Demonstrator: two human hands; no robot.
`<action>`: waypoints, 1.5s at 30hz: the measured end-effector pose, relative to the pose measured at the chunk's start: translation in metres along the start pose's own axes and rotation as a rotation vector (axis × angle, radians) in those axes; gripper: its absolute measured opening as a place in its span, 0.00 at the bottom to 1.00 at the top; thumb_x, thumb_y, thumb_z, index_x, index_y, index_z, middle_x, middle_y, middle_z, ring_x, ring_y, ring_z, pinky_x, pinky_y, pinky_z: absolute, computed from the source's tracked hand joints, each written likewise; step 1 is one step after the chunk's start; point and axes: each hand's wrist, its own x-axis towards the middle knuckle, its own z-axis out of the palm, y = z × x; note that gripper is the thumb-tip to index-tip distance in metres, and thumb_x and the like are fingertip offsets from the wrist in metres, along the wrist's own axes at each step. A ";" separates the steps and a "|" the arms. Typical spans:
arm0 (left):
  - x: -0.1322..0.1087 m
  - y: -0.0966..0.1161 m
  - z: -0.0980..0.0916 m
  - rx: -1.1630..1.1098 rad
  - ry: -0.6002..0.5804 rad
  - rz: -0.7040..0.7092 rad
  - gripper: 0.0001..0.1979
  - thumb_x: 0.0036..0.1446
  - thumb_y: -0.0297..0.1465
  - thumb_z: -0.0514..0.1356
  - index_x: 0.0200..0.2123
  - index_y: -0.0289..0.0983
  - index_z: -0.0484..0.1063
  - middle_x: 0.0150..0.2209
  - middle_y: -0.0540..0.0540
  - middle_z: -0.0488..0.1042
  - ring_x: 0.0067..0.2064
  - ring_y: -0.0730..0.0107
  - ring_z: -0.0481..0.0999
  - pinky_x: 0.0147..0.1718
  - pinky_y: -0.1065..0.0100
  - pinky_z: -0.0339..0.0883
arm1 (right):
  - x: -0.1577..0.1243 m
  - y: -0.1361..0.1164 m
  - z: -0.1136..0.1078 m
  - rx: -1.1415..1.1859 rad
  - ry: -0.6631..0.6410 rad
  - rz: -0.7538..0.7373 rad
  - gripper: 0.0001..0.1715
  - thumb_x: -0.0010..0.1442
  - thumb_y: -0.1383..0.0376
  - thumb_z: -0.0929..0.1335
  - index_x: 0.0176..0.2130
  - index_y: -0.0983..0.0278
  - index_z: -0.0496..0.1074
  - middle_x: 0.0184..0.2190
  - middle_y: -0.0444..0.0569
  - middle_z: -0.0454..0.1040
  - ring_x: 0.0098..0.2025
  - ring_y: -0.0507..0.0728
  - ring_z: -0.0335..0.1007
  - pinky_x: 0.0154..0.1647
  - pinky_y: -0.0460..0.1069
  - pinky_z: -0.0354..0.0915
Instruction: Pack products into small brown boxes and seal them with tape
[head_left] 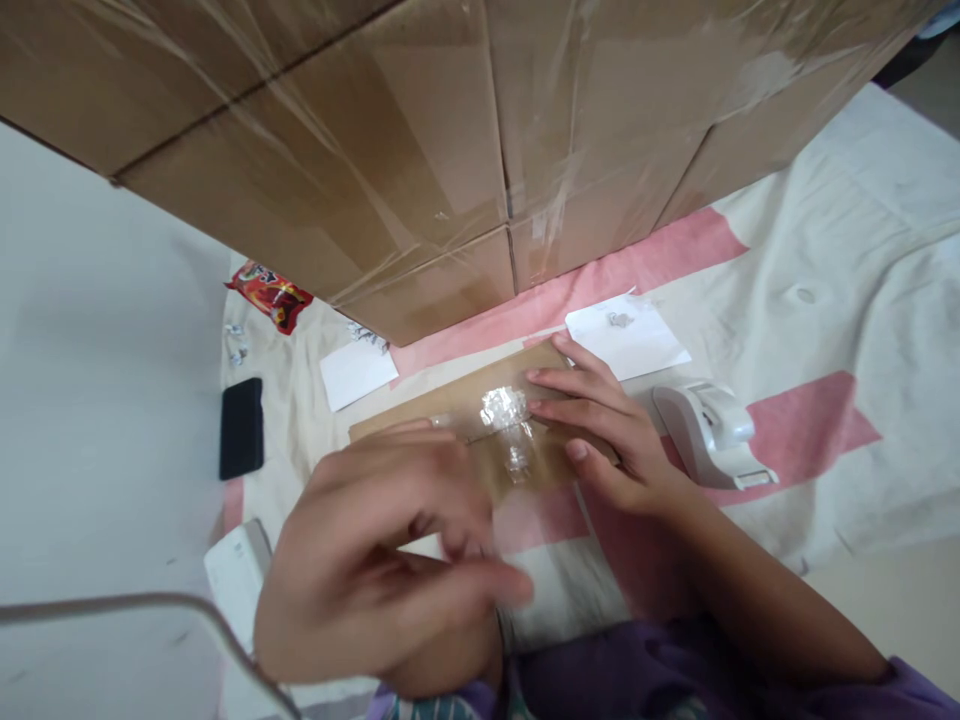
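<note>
A small brown cardboard piece (420, 402), apparently a box, lies below the large cartons. Shiny clear tape (504, 408) is stuck on its top across a seam, and a see-through strip seems to hang past its near edge. My right hand (611, 425) lies on the cardboard's right end, fingers spread and stretched out. In front of its near left side is my left hand (390, 560), blurred, with fingers curled in and the thumb close to them. Whatever those fingers hold, if anything, is hidden. A white tape dispenser (709, 435) stands right of my right hand.
Large taped cartons (420, 150) rise along the back. Around the work lie white papers (630, 335), a red snack packet (270, 295), a black phone (241, 428) and a white device (236, 575). A pale cable (150, 602) crosses the lower left, beside a wall.
</note>
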 end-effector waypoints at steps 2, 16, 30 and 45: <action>0.000 0.003 -0.001 -0.046 -0.073 0.037 0.13 0.61 0.40 0.67 0.32 0.41 0.69 0.23 0.54 0.70 0.25 0.75 0.68 0.27 0.69 0.62 | 0.000 0.001 0.000 0.009 0.005 -0.013 0.19 0.70 0.61 0.63 0.56 0.59 0.75 0.60 0.53 0.74 0.73 0.68 0.54 0.72 0.71 0.55; 0.018 -0.024 0.008 0.260 -0.121 -0.373 0.09 0.58 0.32 0.67 0.38 0.40 0.68 0.22 0.60 0.60 0.23 0.81 0.60 0.26 0.75 0.55 | -0.001 0.003 0.000 0.047 0.006 -0.028 0.19 0.67 0.64 0.66 0.57 0.60 0.74 0.61 0.54 0.73 0.73 0.70 0.52 0.72 0.72 0.53; 0.010 -0.012 0.002 0.056 -0.182 -0.276 0.07 0.60 0.34 0.68 0.36 0.41 0.72 0.19 0.59 0.57 0.21 0.80 0.58 0.23 0.73 0.55 | 0.000 -0.001 -0.001 0.040 0.002 -0.033 0.19 0.67 0.65 0.66 0.56 0.62 0.74 0.61 0.56 0.73 0.73 0.70 0.52 0.72 0.70 0.54; 0.015 -0.012 0.003 0.012 -0.122 -0.244 0.02 0.64 0.30 0.64 0.40 0.42 0.75 0.44 0.51 0.82 0.46 0.71 0.81 0.45 0.73 0.72 | -0.002 0.000 -0.002 0.033 -0.003 -0.040 0.22 0.67 0.65 0.67 0.60 0.60 0.72 0.62 0.55 0.72 0.73 0.70 0.52 0.73 0.71 0.53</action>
